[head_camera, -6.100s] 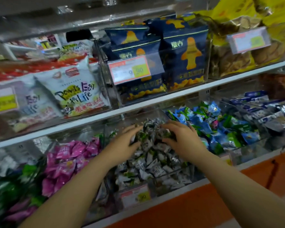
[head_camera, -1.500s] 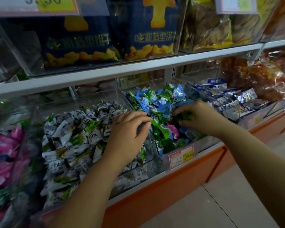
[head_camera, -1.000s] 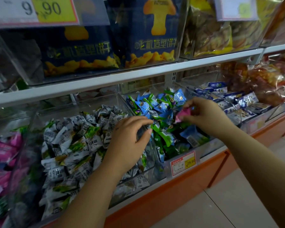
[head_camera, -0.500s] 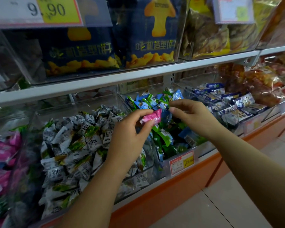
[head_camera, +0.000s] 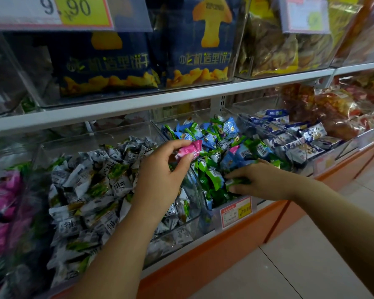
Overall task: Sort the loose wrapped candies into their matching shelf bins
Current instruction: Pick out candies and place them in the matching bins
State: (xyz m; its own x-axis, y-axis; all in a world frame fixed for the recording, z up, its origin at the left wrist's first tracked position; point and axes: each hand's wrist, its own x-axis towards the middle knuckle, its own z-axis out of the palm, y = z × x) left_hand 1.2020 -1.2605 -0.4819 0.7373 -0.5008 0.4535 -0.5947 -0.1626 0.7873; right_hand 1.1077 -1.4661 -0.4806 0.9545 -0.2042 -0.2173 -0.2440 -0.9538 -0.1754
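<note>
My left hand [head_camera: 162, 169] pinches a pink wrapped candy [head_camera: 189, 149] above the divider between two clear bins. The left bin [head_camera: 117, 139] is heaped with grey-and-green wrapped candies [head_camera: 91, 190]. The bin to its right holds blue and green wrapped candies [head_camera: 212, 137], with another pink candy [head_camera: 233, 150] among them. My right hand [head_camera: 257, 180] lies low at the front of that bin, fingers closed on a green wrapped candy [head_camera: 235, 182]. At the far left edge sits a heap of pink candies [head_camera: 0, 197].
Further right are bins of blue-and-white packets [head_camera: 300, 134] and orange-red snack bags [head_camera: 337, 111]. The shelf above [head_camera: 181, 98] carries clear bins of navy biscuit bags [head_camera: 151, 61] and yellow bags. A price tag [head_camera: 235, 211] hangs on the bin front. Tiled floor lies below the orange base.
The pink candy passed from my right hand to my left, which now holds it alone. My right hand dropped back into the front of the blue-green bin and closed on a green candy.
</note>
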